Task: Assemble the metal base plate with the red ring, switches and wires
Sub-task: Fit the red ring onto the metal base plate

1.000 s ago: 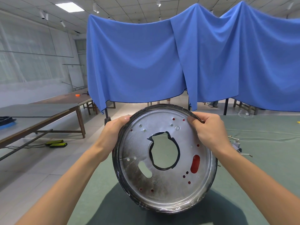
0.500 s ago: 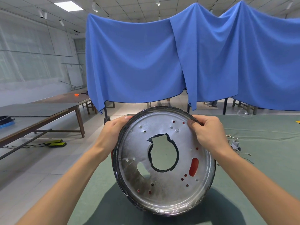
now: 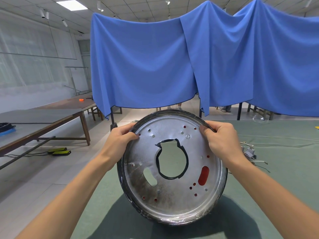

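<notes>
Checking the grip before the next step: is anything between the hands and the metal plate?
Nothing visible. The left hand and right hand both grip the metal base plate directly at its upper rim.

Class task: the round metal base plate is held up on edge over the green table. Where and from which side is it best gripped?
Grip the raised rim of the metal base plate at its upper left and upper right, coming from each side, as the left hand and right hand do. The plate stands tilted on edge, so its rim is exposed, and the lip gives curled fingers purchase.
</notes>
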Demonstrator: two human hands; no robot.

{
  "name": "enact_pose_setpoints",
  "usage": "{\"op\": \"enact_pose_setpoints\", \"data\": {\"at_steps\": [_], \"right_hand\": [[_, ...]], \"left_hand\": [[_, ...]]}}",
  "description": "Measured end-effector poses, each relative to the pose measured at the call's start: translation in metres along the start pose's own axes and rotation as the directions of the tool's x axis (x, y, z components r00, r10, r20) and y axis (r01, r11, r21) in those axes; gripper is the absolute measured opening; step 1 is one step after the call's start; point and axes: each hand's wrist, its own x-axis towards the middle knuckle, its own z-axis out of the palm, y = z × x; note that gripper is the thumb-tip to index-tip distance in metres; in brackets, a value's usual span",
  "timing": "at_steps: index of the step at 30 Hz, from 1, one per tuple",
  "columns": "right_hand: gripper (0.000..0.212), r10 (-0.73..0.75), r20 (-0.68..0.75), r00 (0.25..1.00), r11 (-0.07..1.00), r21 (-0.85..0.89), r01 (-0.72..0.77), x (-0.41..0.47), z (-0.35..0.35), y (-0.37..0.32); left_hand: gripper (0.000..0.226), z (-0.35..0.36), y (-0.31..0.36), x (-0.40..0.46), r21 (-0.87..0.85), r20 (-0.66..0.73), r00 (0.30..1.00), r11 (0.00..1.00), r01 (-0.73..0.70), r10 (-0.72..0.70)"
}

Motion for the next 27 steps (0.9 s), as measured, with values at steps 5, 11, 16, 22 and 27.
{"op": "enact_pose_setpoints", "data": {"at_steps": [5, 11, 16, 22, 27], "right_hand": [[0.043, -0.003, -0.024, 1.000, 1.000, -0.011, 0.003, 0.001, 0.002, -0.002], [0.040, -0.019, -0.022, 1.000, 1.000, -0.024, 0.019, 0.002, 0.004, 0.002], [0.037, -0.011, -0.028, 1.000, 1.000, -0.028, 0.010, 0.003, 0.005, 0.005], [0.021, -0.012, -0.043, 0.999, 0.998, -0.067, 0.009, 0.004, 0.005, 0.011], [0.023, 0.016, -0.025, 1.000, 0.996, -0.090, -0.019, 0.003, 0.003, 0.013]], "left_hand": [[0.031, 0.000, 0.003, -0.001, 0.017, -0.016, 1.000, 1.000, 0.026, -0.026], [0.043, -0.001, 0.004, -0.002, 0.046, 0.002, 0.999, 0.998, 0.035, -0.035], [0.043, -0.001, 0.001, 0.002, 0.107, -0.010, 0.999, 0.993, 0.045, -0.045], [0.040, -0.001, 0.001, 0.006, 0.159, -0.032, 0.997, 0.985, 0.069, -0.065], [0.027, 0.000, 0.001, 0.009, 0.222, -0.047, 0.997, 0.973, 0.067, -0.058]]}}
